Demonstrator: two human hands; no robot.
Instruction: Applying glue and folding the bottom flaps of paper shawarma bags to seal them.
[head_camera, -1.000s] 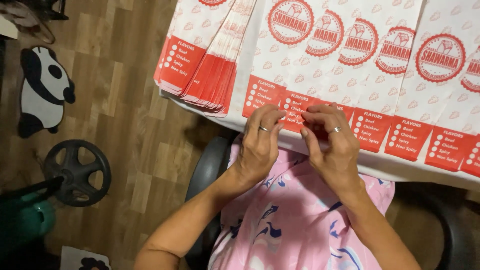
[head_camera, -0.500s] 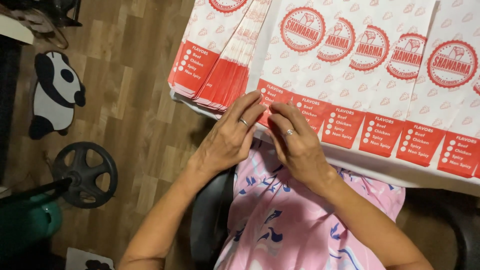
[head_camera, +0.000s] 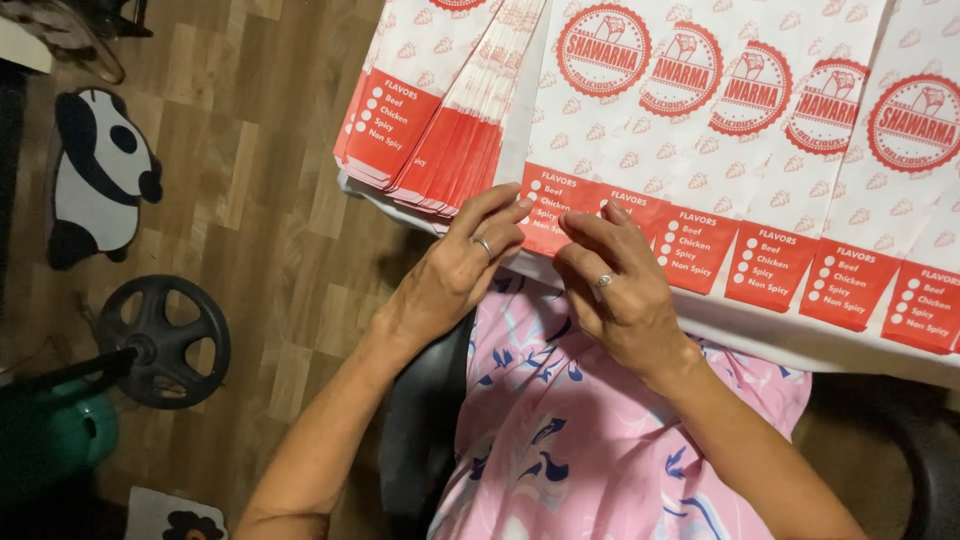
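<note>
Paper bags (head_camera: 760, 150): white, sprinkled with small pale red motifs, red round seal, solid red band at the bottom with white dots and lettering. My dress (head_camera: 590, 440): pink with blue and white swirls. Floor (head_camera: 260, 200): brown wood blocks. Mat (head_camera: 100, 180): black-and-white panda. Wheel (head_camera: 165, 340): black.

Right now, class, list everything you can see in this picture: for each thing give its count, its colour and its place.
paper bags in a row: several overlapping, white and red, on the table
stacked paper bags: one fanned pile, white and red, table's left end
table: one, white edge
panda mat: one, black and white, floor
wheel: one, black, floor
chair: one, black
left hand: one, ringed, fingers on bag edge
right hand: one, ringed, fingers on bag edge
</note>
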